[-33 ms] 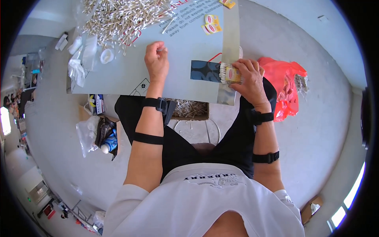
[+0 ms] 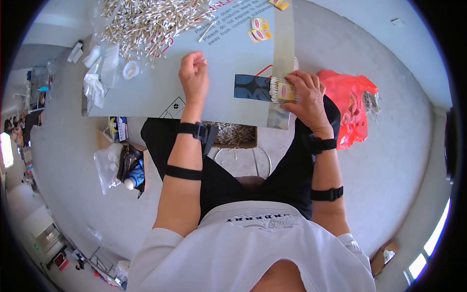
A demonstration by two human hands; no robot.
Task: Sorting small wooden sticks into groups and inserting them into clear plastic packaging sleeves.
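Note:
My right hand [image 2: 309, 97] grips a pack of cotton swabs [image 2: 281, 90] from its right side, thumb at the near edge and fingers over the far one. The pack carries a yellow and red label. White tips line up along its left side, next to a dark blue rectangular patch [image 2: 252, 87] on the table. To the left, my left hand [image 2: 193, 75] is held over the table with its fingers curled in. Whatever those fingers hold, if anything, is hidden. A big heap of loose cotton swabs [image 2: 151, 24] covers the far left of the table.
Small yellow labels [image 2: 260, 30] lie at the table's far right. Clear plastic bags [image 2: 94, 87] and a small white round cup [image 2: 131, 69] sit at the left. Under the near edge is a box of swabs [image 2: 234, 135]; a red plastic bag [image 2: 348, 107] hangs right of the table.

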